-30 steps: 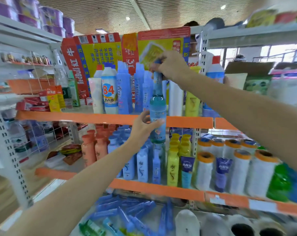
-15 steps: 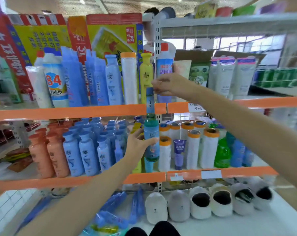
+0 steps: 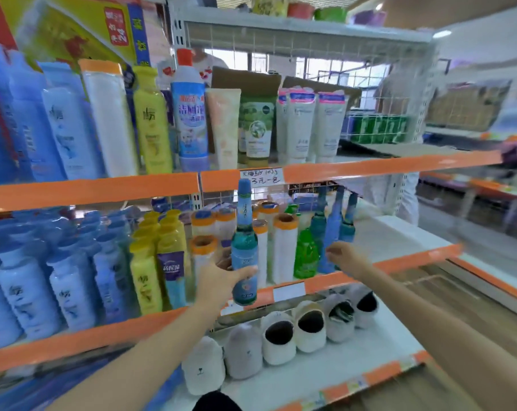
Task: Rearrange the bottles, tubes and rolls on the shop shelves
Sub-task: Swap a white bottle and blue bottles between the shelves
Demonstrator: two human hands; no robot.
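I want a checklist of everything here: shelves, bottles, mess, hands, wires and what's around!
Surface: orange-edged shelf, stocked on several levels.
Job's things: tall blue-green bottle, upright, held in front of the shelf; three matching bottles standing on the shelf; white rolls; tubes on the level above.
Clutter: slippers on the bottom level.
Hands: left hand grips the bottle's lower part; right hand holds nothing, fingers loosely curled near the matching bottles.
Cables: nothing seen.
Surroundings: more shelving to the right, blurred.
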